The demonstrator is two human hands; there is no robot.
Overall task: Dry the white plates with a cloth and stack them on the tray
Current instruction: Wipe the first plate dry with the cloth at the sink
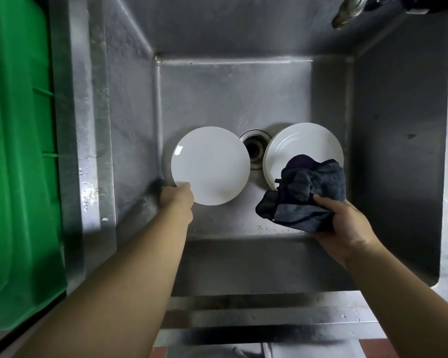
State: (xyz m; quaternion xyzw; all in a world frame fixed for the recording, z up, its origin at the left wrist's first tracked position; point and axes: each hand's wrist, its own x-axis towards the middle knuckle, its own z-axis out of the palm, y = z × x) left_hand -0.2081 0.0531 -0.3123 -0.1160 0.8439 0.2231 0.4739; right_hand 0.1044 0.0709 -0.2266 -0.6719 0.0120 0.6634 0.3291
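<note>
Hands apart: left hand [177, 196] grips a white plate's [210, 165] near rim; right hand [347, 224] clutches the cloth [301, 196].

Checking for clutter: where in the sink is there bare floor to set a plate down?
Bare floor lies behind the drain, toward the sink's back wall. Around the drain it is crowded: the held plate on its left, the plate stack and cloth on its right.

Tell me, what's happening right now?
Left hand grips plate. Right hand holds cloth. Plate stack waits in sink. Nothing blocking.
</note>
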